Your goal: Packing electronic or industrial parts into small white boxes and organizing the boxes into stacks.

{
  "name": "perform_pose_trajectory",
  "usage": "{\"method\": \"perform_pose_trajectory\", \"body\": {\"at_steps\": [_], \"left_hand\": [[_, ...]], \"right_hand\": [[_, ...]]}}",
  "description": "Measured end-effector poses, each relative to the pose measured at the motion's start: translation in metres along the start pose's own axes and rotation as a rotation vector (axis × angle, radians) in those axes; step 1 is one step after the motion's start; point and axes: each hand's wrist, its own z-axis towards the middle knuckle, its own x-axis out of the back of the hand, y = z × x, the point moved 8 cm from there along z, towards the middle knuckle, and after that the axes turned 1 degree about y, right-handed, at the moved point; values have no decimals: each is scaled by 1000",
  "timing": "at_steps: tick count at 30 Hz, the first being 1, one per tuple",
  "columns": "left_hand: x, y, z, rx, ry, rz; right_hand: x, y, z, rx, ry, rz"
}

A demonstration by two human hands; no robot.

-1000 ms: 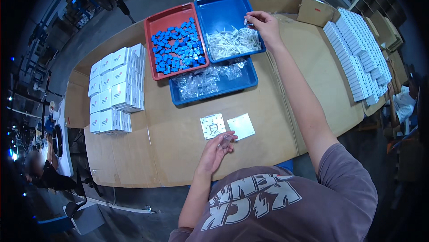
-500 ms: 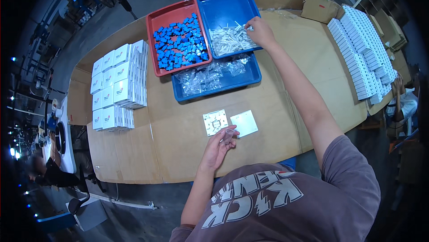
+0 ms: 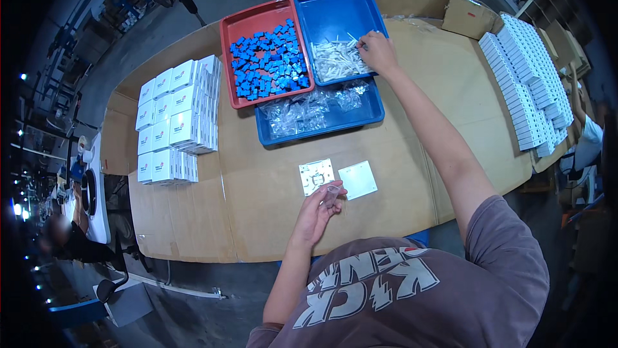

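- Head view: the right hand (image 3: 378,52) reaches far out toward 12 o'clock, arm nearly straight, its fingers pinched down into the pile of small white parts (image 3: 336,60) at the near end of the upper blue tray (image 3: 335,10); whether they have one gripped I cannot tell.
- The left hand (image 3: 317,214) stays close to the body at 6 o'clock, wrist bent up, fingers curled around a small clear plastic bag (image 3: 331,192).
- Just beyond that hand, two flat square white plates (image 3: 317,175) lie side by side on the brown cardboard-covered table (image 3: 257,206); the left one shows a patterned middle, the right one is plain.
- A red tray (image 3: 257,13) holds glossy blue blocks (image 3: 269,60) at 11 o'clock.
- A lower blue tray (image 3: 373,113) carries crinkled clear bags (image 3: 302,111).
- Stacks of white boxes (image 3: 175,116) stand at 9 o'clock, and more rows (image 3: 531,78) at 2 o'clock.
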Motion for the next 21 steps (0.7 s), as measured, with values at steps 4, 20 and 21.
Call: {"method": "perform_pose_trajectory", "body": {"at_steps": [4,20,21], "left_hand": [[2,-3,-1,5,9,9],[0,-7,4,20,-1,-14],[8,-10,4,25,1,-22]], "right_hand": [[3,-6,-4,68,-6,-44],[14,28,-18,-458,-24,1060],[25,14,-24,-532,-104,1160]]}}
